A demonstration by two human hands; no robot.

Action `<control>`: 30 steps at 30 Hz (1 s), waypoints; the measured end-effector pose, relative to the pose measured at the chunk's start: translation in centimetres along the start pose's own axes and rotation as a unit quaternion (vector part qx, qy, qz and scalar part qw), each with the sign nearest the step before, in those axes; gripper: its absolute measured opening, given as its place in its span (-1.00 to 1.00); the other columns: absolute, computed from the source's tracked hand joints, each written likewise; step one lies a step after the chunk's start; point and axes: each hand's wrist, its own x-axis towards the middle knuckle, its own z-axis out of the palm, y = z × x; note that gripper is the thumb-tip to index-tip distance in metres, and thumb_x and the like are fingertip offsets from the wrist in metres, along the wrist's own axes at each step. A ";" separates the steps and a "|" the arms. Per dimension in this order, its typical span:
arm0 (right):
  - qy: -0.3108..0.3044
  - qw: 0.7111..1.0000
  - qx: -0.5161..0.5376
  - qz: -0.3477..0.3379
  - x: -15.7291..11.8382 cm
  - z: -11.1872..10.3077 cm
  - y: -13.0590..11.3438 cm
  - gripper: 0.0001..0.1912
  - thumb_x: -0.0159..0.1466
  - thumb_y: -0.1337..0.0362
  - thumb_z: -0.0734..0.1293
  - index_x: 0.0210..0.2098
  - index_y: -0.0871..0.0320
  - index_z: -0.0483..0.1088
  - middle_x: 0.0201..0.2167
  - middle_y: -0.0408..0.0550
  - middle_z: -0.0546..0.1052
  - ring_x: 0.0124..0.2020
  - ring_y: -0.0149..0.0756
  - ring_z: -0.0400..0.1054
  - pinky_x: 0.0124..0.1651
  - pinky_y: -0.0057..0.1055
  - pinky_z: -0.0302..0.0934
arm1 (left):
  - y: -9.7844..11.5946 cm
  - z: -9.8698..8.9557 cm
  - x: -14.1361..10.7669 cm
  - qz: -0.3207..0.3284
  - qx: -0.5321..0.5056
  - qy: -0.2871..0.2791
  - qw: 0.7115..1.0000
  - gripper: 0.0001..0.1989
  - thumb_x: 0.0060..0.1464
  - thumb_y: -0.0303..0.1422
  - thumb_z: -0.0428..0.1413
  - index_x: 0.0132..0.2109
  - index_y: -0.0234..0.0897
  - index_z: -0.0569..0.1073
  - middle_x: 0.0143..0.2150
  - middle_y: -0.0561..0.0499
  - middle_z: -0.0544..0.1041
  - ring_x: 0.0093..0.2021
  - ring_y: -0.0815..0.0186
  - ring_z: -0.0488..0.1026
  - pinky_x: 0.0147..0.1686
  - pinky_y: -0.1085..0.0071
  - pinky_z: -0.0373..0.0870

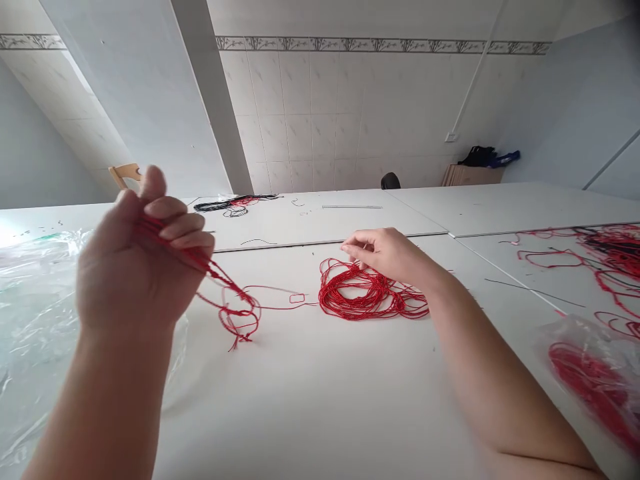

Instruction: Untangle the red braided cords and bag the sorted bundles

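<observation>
My left hand (140, 260) is raised above the white table, its fingers closed on a bunch of red cord (170, 233). From that grip, a knotted length of the cord (235, 313) hangs down and ends in frayed tips. A thin red strand (270, 300) with a small loop runs across to a loose coil of beaded red cord (360, 293) on the table. My right hand (385, 257) sits just over the coil's far side, fingers curled down. Whether those fingers pinch a strand is hidden.
A transparent plastic sheet (35, 313) lies at the left. A plastic bag of red cord (585, 380) and a tangle of red and black cords (615, 253) lie at the right. Dark cords (235, 203), a metal strip (351, 207) and a wooden chair back (126, 175) are farther away.
</observation>
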 end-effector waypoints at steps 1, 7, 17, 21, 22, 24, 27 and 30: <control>0.004 1.000 -0.023 0.014 0.1 -0.2 0.3 -0.69 0.38 0.02 0.27 -0.25 0.08 0.53 -0.41 -0.15 0.52 -0.47 -0.37 0.26 -0.36 -0.39 0.06 | 0.6 -0.1 0.0 -0.002 0.008 0.000 1.000 -0.79 0.40 -0.46 -0.04 -0.11 -0.24 0.50 -0.57 0.15 0.35 -0.64 0.49 0.23 -0.69 0.61 0.27; -0.103 0.988 -0.075 0.090 0.8 0.6 1.7 -0.76 0.36 0.06 0.25 -0.21 0.03 0.49 -0.35 -0.16 0.53 -0.43 -0.35 0.28 -0.39 -0.42 0.04 | 0.4 -1.2 0.5 -0.100 -0.005 0.057 0.993 -0.77 0.38 -0.45 0.00 0.02 -0.12 0.51 -0.68 0.21 0.11 -0.75 0.43 0.05 -0.83 0.51 0.05; -0.293 0.939 -0.145 0.106 2.2 5.2 1.9 -0.91 0.11 0.38 0.39 -0.50 0.09 0.46 -0.53 -0.18 0.39 -0.54 -0.40 0.21 -0.49 -0.42 -0.07 | -0.9 -1.0 0.5 -0.162 -0.029 0.064 0.984 -0.67 0.37 -0.47 0.00 0.14 -0.01 0.48 -0.72 0.20 0.21 -0.77 0.39 0.17 -0.85 0.51 0.15; -0.272 0.938 -0.186 0.110 2.4 5.8 1.8 -0.86 0.14 0.41 0.37 -0.37 0.07 0.55 -0.37 -0.12 0.52 -0.39 -0.32 0.38 -0.42 -0.43 0.03 | -1.0 -1.0 0.6 -0.165 -0.025 0.070 0.983 -0.71 0.38 -0.46 -0.01 0.07 0.00 0.49 -0.71 0.20 0.20 -0.77 0.40 0.16 -0.86 0.51 0.16; -0.252 0.939 -0.204 0.117 2.5 5.7 1.9 -0.84 0.16 0.43 0.35 -0.34 0.08 0.55 -0.35 -0.09 0.53 -0.36 -0.29 0.39 -0.40 -0.42 0.03 | -1.1 -1.0 0.7 -0.167 -0.023 0.069 0.983 -0.73 0.39 -0.45 -0.01 0.04 0.00 0.49 -0.71 0.20 0.20 -0.77 0.40 0.16 -0.86 0.51 0.16; -0.211 0.939 -0.236 0.134 2.6 5.1 2.3 -0.78 0.19 0.46 0.32 -0.27 0.09 0.55 -0.28 -0.04 0.55 -0.29 -0.25 0.41 -0.37 -0.40 0.03 | -1.1 -1.1 0.7 -0.166 -0.016 0.063 0.984 -0.75 0.41 -0.44 -0.04 -0.02 -0.03 0.50 -0.71 0.20 0.17 -0.77 0.41 0.15 -0.86 0.52 0.16; -0.174 0.935 -0.259 0.166 2.7 3.6 3.1 -0.73 0.24 0.47 0.29 -0.18 0.08 0.55 -0.18 -0.03 0.59 -0.23 -0.24 0.43 -0.33 -0.40 0.06 | -1.1 -1.1 0.7 -0.156 -0.002 0.052 0.986 -0.73 0.42 -0.46 -0.08 -0.09 -0.08 0.50 -0.71 0.20 0.15 -0.77 0.42 0.14 -0.86 0.53 0.15; -0.149 0.929 -0.273 0.199 2.6 1.9 3.9 -0.69 0.28 0.46 0.28 -0.08 0.08 0.54 -0.13 0.01 0.61 -0.18 -0.22 0.45 -0.31 -0.39 0.09 | -1.1 -1.0 0.6 -0.157 -0.013 0.051 0.986 -0.75 0.39 -0.47 -0.03 -0.06 -0.04 0.50 -0.71 0.19 0.15 -0.77 0.41 0.12 -0.86 0.51 0.12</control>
